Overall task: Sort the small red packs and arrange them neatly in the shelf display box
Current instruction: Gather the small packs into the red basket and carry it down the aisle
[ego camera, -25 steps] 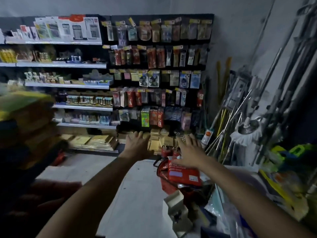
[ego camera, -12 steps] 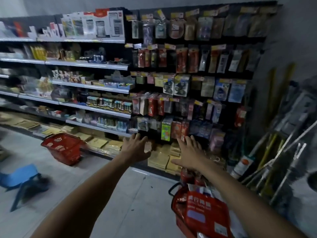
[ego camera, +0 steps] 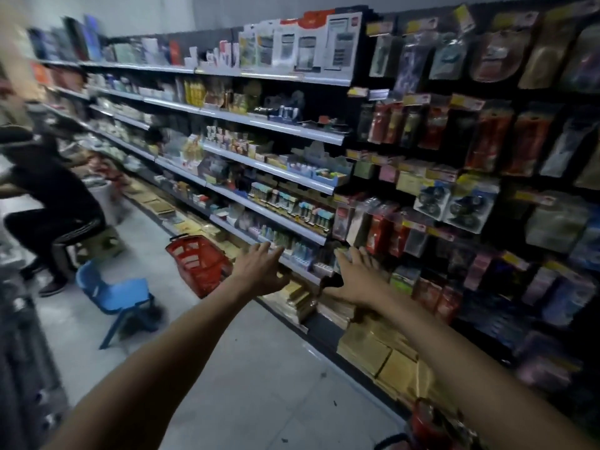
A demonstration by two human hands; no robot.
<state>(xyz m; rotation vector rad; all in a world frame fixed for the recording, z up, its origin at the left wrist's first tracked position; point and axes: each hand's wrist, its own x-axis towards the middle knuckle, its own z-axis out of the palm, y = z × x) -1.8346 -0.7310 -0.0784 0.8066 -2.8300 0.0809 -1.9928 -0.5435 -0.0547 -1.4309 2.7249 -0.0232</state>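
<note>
Both my arms reach forward toward a long store shelf unit (ego camera: 269,219). My left hand (ego camera: 259,267) hovers in the air with fingers spread and holds nothing. My right hand (ego camera: 358,276) is also spread and empty, just in front of the lower shelf edge. Small boxed goods (ego camera: 292,203) fill the shelves. Red hanging packs (ego camera: 378,233) sit on the pegboard to the right of my right hand. The view is blurred, so I cannot pick out a display box or small red packs for certain.
A red shopping basket (ego camera: 198,263) stands on the floor by the shelf base. A blue child's chair (ego camera: 113,297) is left of it. A person in dark clothes (ego camera: 48,203) crouches at the far left. Yellow flat packs (ego camera: 373,349) line the bottom shelf. Another red basket (ego camera: 425,427) is at the lower edge.
My view has swung left along the aisle and closer to the shelves. The red basket by my feet slid to the lower edge. Both hands stay raised, spread and empty.
</note>
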